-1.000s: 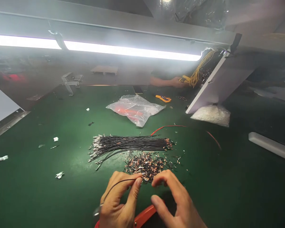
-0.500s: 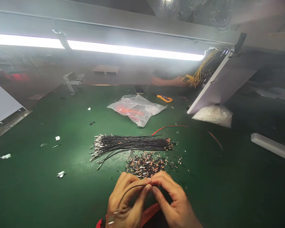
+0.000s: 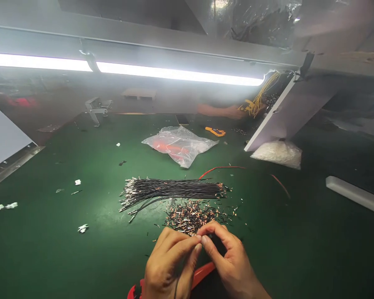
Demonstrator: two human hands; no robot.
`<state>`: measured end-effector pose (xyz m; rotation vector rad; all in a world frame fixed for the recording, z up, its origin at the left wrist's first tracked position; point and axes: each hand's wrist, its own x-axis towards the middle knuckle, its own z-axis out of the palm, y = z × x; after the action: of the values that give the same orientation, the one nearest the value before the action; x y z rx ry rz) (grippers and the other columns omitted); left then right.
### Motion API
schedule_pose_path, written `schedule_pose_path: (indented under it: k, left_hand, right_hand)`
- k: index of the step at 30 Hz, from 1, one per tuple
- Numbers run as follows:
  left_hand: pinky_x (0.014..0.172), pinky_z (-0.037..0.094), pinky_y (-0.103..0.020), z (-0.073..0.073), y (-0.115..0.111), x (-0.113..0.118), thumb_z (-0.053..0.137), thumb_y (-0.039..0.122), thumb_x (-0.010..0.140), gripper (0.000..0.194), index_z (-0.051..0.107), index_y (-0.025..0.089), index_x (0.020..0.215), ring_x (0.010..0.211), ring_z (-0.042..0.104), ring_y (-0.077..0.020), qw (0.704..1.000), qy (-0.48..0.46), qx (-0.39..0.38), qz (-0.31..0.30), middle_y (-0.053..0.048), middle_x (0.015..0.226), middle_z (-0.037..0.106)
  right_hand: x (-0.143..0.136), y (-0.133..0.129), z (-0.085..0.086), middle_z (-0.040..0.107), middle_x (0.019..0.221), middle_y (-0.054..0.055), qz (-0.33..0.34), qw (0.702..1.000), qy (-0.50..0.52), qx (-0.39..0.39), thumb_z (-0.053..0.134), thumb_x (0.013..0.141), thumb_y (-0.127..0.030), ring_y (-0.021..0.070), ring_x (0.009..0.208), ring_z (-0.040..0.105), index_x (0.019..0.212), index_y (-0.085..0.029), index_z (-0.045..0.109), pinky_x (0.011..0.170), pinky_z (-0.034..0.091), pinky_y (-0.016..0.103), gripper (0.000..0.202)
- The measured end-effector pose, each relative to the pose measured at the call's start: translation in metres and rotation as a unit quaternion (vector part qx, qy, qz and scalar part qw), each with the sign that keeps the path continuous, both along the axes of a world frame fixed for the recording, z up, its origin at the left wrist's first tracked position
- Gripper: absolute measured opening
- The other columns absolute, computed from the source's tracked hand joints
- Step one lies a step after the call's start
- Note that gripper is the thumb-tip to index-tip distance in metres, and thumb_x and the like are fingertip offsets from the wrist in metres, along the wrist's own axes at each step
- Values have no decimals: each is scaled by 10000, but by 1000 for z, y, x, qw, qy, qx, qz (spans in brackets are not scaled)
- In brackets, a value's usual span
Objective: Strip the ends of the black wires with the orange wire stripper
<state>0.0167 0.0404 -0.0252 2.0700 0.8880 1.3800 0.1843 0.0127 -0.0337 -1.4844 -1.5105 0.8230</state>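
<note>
My left hand [image 3: 174,261] is closed in a pinch on a thin black wire [image 3: 176,286], part of which hangs below the palm. The fingertips of my right hand [image 3: 226,253] meet those of the left in a pinch at the wire's end, which they hide. Just beyond the fingers lies a heap of short wire offcuts [image 3: 190,214], black with copper bits. Behind it is a bundle of black wires [image 3: 177,188], with silvery terminals at the left and copper ends at the right. A red-handled tool [image 3: 203,272] shows partly beneath my hands.
Farther back on the green table [image 3: 65,257] lie a clear plastic bag [image 3: 182,145] with red contents and a yellow tool [image 3: 215,131]. A bag of white pieces [image 3: 279,153] rests by a slanted white panel [image 3: 272,110]. White connectors [image 3: 82,228] are scattered left.
The wire that curved over the back of my left hand now hangs down below the palm. Both hands stay together, and the view has shifted slightly.
</note>
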Motion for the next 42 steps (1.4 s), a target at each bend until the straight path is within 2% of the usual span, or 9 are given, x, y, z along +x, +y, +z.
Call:
schedule_pose_path:
  k: [7, 11, 15, 18, 26, 31, 36, 39, 42]
  left_hand:
    - [603, 461, -235, 5, -16, 12, 600, 100, 925, 203, 708, 246, 1018, 704, 498, -146, 993, -4, 75, 96, -19, 758, 617]
    - [612, 437, -242, 3, -19, 16, 625, 117, 912, 140, 687, 236, 954, 700, 469, -150, 988, 14, 106, 110, -17, 745, 607]
    - [604, 422, -258, -8, -16, 16, 577, 121, 931, 148, 660, 233, 981, 684, 491, -157, 995, 5, 61, 77, -18, 735, 596]
    - [624, 419, -272, -12, -15, 16, 559, 100, 922, 147, 626, 230, 903, 688, 511, -163, 996, -5, 43, 76, -15, 729, 602]
    - [623, 426, -243, -6, -16, 17, 551, 154, 949, 176, 552, 230, 790, 653, 544, -138, 997, -20, -27, 68, 19, 699, 593]
    - [602, 437, -223, -5, -14, 12, 558, 189, 953, 216, 535, 226, 741, 622, 543, -124, 996, 4, -43, 82, 34, 670, 578]
    - [592, 456, -197, 0, -12, 8, 583, 231, 954, 204, 580, 224, 751, 611, 557, -107, 995, 14, -57, 75, 44, 675, 596]
    - [634, 474, -221, 2, -14, 8, 572, 276, 969, 227, 622, 221, 754, 642, 577, -123, 992, -2, -85, 89, 28, 691, 621]
    - [665, 498, -238, 4, -14, 5, 593, 280, 959, 176, 666, 221, 810, 679, 603, -136, 993, 5, -92, 71, 9, 734, 654]
  right_hand:
    - [-1, 4, 0, 671, 755, -20, -22, 998, -30, 54, 489, 927, -197, 186, 718, 643, 825, -240, 618, 653, 490, 281, 170]
    - [3, 9, -3, 682, 815, -21, -31, 989, -65, 127, 508, 913, -129, 182, 782, 642, 869, -248, 624, 733, 467, 303, 172]
    - [3, 12, -5, 680, 837, -19, -11, 975, -93, 201, 518, 909, -83, 179, 810, 628, 904, -253, 631, 760, 414, 328, 204]
    - [1, 13, -7, 671, 818, -11, -1, 968, -111, 223, 532, 903, -51, 182, 786, 606, 913, -241, 636, 746, 384, 344, 216]
    - [-1, 13, -5, 659, 930, 21, 12, 961, -137, 240, 558, 906, -50, 200, 848, 580, 947, -230, 627, 770, 369, 366, 197]
    - [-1, 10, -1, 646, 854, 13, 27, 959, -150, 240, 491, 937, -43, 195, 791, 573, 959, -222, 577, 739, 374, 362, 200]
    - [-4, 6, 0, 650, 820, 31, 49, 953, -169, 245, 505, 939, -78, 204, 764, 552, 951, -201, 564, 710, 398, 349, 137]
    - [-6, 3, -1, 637, 781, 39, 66, 948, -187, 248, 475, 954, -76, 203, 741, 534, 905, -192, 573, 673, 399, 331, 159]
    - [-9, -1, -1, 617, 745, 44, 82, 940, -217, 251, 440, 969, -78, 197, 701, 507, 857, -181, 571, 636, 380, 328, 201]
